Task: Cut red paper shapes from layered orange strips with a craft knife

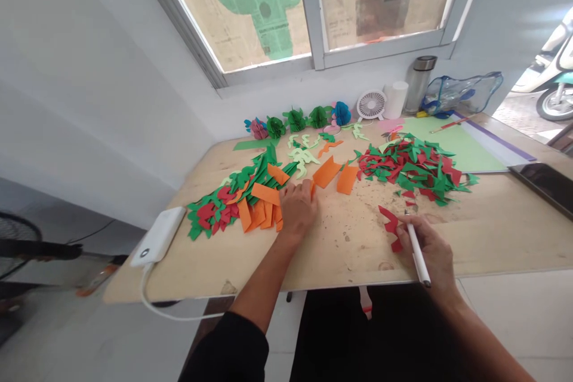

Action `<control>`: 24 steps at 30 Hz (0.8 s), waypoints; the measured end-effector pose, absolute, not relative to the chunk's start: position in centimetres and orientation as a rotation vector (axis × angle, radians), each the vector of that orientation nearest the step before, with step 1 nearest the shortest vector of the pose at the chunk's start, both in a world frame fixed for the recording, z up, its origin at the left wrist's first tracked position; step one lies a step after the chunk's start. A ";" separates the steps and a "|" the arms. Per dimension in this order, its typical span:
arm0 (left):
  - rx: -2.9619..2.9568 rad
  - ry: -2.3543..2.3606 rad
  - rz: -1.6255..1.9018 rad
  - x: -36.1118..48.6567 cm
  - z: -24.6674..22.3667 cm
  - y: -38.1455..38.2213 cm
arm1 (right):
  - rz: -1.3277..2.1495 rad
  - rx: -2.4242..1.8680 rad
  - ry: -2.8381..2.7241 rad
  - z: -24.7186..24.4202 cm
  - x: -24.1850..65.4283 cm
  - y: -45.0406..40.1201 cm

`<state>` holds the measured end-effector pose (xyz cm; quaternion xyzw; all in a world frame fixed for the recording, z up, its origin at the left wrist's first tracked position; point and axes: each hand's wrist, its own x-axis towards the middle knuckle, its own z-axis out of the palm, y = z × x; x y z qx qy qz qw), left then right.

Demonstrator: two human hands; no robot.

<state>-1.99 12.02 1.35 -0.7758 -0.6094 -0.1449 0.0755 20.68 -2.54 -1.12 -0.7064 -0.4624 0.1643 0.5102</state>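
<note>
My left hand reaches into the pile of paper, its bent fingers closed at an orange folded paper piece. Beside it lie more orange paper pieces on top of green paper strips. A white pen is held in my right hand, its dark end pointing down toward my lap. Touching the fingertips of that hand is a red paper cutout with a jagged edge. Two orange folded pieces and light green cutouts lie between the hands, farther back.
A heap of red and green scraps sits at the right. Along the wall stand paper honeycomb flowers, a small fan, a white cylinder and a bottle. A phone and a white power bank lie near the edges.
</note>
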 end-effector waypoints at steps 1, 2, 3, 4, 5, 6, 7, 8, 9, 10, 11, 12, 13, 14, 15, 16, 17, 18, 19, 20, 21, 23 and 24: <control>-2.316 -1.845 -0.453 -1.8 1.7 12.2 | 0.389 -1.704 -1.114 -1.2 20.7 -2.5; -2.303 -1.863 -0.471 -1.7 2.0 12.5 | 0.388 -1.704 -1.116 -1.2 20.7 -2.5; -2.290 -1.879 -0.485 -1.4 2.4 12.9 | 0.392 -1.701 -1.119 -1.3 20.7 -2.5; -2.283 -1.891 -0.491 -1.2 2.7 13.4 | 0.400 -1.695 -1.124 -1.4 20.7 -2.5; -2.279 -1.900 -0.492 -0.9 3.0 13.9 | 0.411 -1.687 -1.128 -1.4 20.7 -2.5; -2.281 -1.905 -0.488 -0.6 3.2 14.5 | 0.423 -1.682 -1.133 -1.4 20.7 -2.5; -2.290 -1.907 -0.479 -0.3 3.4 15.1 | 0.429 -1.683 -1.132 -1.4 20.7 -2.5; -2.304 -1.906 -0.466 0.0 3.5 15.7 | 0.431 -1.688 -1.128 -1.3 20.7 -2.6; -2.316 -1.907 -0.454 0.3 3.5 16.3 | 0.430 -1.696 -1.124 -1.1 20.6 -2.6; -2.325 -1.909 -0.445 0.6 3.6 16.8 | 0.427 -1.704 -1.120 -1.0 20.6 -2.6; -2.327 -1.914 -0.441 0.8 3.6 17.2 | 0.423 -1.710 -1.116 -0.8 20.5 -2.6; -2.321 -1.922 -0.445 1.0 3.8 17.5 | 0.420 -1.712 -1.115 -0.7 20.5 -2.6; -2.309 -1.930 -0.458 1.2 4.0 17.7 | 0.419 -1.708 -1.115 -0.6 20.5 -2.6; -2.290 -1.938 -0.479 1.2 4.3 17.8 | 0.422 -1.703 -1.116 -0.5 20.4 -2.6; -2.264 -1.946 -0.508 1.1 4.7 17.7 | 0.427 -1.698 -1.115 -0.5 20.4 -2.6; -2.236 -1.950 -0.542 1.0 5.2 17.4 | 0.432 -1.693 -1.114 -0.6 20.4 -2.6; -2.207 -1.954 -0.575 0.8 5.7 17.0 | 0.437 -1.687 -1.112 -0.6 20.4 -2.6; -2.181 -1.957 -0.606 0.5 6.2 16.4 | 0.439 -1.683 -1.110 -0.8 20.5 -2.6; -2.163 -1.956 -0.632 0.2 6.6 15.6 | 0.439 -1.678 -1.110 -0.9 20.5 -2.6; -2.154 -1.952 -0.651 0.0 6.9 14.7 | 0.436 -1.672 -1.113 -1.0 20.5 -2.6; -2.156 -1.947 -0.664 -0.2 7.1 13.6 | 0.432 -1.665 -1.116 -1.1 20.5 -2.6; -2.197 -1.907 -0.748 -0.1 6.8 11.0 | 0.425 -1.656 -1.121 -1.1 20.5 -2.6; -2.256 -1.871 -0.789 0.2 6.4 9.6 | 0.422 -1.655 -1.118 -1.1 20.6 -2.6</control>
